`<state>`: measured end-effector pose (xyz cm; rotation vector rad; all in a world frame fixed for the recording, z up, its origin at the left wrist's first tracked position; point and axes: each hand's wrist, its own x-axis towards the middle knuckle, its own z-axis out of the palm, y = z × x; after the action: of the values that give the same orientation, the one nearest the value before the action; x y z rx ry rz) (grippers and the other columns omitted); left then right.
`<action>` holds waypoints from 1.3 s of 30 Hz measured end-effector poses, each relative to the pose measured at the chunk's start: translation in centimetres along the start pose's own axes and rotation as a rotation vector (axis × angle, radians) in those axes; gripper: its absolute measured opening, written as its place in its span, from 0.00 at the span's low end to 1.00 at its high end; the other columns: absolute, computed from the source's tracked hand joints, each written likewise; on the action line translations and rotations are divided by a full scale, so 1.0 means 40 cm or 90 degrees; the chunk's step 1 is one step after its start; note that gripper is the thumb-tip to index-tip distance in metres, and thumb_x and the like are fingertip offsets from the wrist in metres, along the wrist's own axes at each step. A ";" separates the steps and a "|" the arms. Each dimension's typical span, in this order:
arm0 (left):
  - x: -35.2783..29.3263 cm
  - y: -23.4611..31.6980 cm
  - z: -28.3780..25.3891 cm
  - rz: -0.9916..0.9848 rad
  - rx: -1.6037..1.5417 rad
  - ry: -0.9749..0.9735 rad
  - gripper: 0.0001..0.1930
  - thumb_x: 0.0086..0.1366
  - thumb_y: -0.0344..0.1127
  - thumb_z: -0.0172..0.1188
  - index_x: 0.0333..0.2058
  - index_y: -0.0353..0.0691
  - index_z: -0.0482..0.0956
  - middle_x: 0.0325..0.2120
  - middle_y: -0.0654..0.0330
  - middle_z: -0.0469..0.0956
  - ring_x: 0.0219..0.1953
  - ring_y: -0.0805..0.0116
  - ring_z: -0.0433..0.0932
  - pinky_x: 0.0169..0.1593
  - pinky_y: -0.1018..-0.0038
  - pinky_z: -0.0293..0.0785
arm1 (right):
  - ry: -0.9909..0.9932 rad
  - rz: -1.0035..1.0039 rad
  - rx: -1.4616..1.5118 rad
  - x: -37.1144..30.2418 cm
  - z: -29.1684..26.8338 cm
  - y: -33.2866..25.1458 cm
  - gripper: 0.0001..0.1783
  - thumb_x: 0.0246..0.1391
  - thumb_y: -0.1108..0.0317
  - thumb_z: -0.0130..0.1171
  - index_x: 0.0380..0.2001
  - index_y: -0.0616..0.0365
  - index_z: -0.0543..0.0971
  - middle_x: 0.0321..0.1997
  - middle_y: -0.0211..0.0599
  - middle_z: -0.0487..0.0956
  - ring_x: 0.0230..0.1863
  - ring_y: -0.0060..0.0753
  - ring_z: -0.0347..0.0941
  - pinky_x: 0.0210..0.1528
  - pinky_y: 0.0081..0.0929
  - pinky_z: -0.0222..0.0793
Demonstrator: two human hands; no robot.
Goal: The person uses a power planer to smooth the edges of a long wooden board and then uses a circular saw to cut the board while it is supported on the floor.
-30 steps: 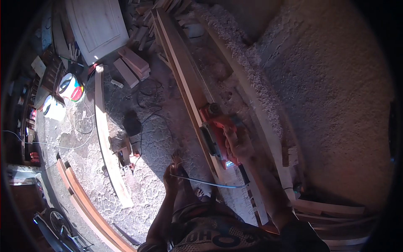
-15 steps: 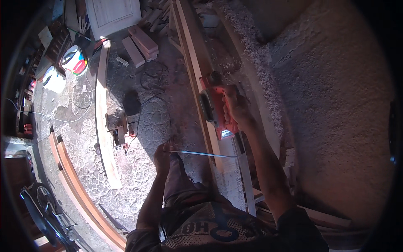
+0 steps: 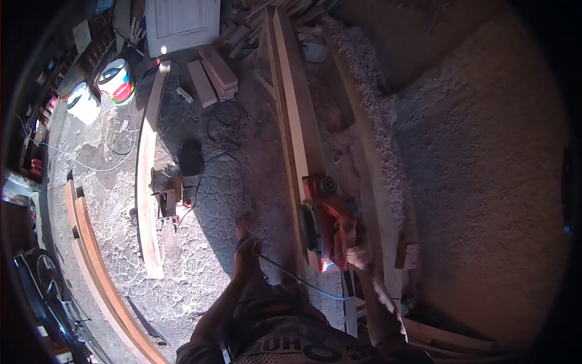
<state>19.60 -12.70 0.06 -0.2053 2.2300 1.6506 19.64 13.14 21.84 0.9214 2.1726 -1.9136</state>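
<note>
My right hand is wrapped round the handle of a red electric planer with a round front knob. The planer rests on top of a long wooden beam, which runs away from me in front of my body. My left hand is closed on a pale power cord. The cord sags across toward the rear of the planer, where a dark thicker section hangs below my right hand. Shadow hides part of my left fingers.
Wood shavings are heaped along the right of the beam. On the left lie a long board, another tool, reddish planks and two buckets. Short wood blocks and a white panelled door stand farther off.
The planer and my right hand have come back along the beam toward me. My left hand sits lower in view, still with the cord. The whole view has shifted slightly.
</note>
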 end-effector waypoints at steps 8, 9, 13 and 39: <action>0.154 0.016 -0.038 -0.064 -0.125 0.095 0.16 0.71 0.44 0.57 0.38 0.35 0.82 0.25 0.54 0.80 0.29 0.69 0.78 0.35 0.67 0.71 | -0.023 -0.094 0.009 0.577 0.144 -0.317 0.29 0.63 0.35 0.54 0.29 0.52 0.70 0.16 0.27 0.69 0.10 0.22 0.65 0.12 0.25 0.62; 0.169 0.025 -0.047 -0.074 -0.142 0.105 0.16 0.71 0.44 0.57 0.38 0.34 0.82 0.25 0.54 0.80 0.29 0.70 0.78 0.34 0.68 0.71 | -0.019 -0.094 0.001 0.644 0.164 -0.352 0.29 0.63 0.35 0.53 0.29 0.52 0.70 0.16 0.27 0.68 0.10 0.23 0.65 0.12 0.26 0.62; 0.238 0.075 -0.061 -0.048 -0.097 0.102 0.18 0.71 0.46 0.57 0.41 0.35 0.83 0.25 0.58 0.82 0.29 0.73 0.79 0.34 0.71 0.72 | -0.018 -0.118 -0.026 0.894 0.227 -0.484 0.28 0.64 0.35 0.49 0.29 0.51 0.69 0.16 0.27 0.68 0.10 0.24 0.65 0.12 0.28 0.62; 0.399 0.118 -0.055 0.074 0.052 0.027 0.14 0.73 0.41 0.55 0.40 0.36 0.82 0.29 0.52 0.83 0.36 0.64 0.83 0.40 0.68 0.76 | -0.015 -0.044 0.019 0.276 0.060 -0.150 0.22 0.67 0.47 0.55 0.37 0.57 0.76 0.17 0.25 0.73 0.13 0.17 0.69 0.14 0.19 0.62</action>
<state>2.85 -11.81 -1.01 -0.0926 2.3758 1.6230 6.96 14.81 21.51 0.8337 2.1967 -1.9815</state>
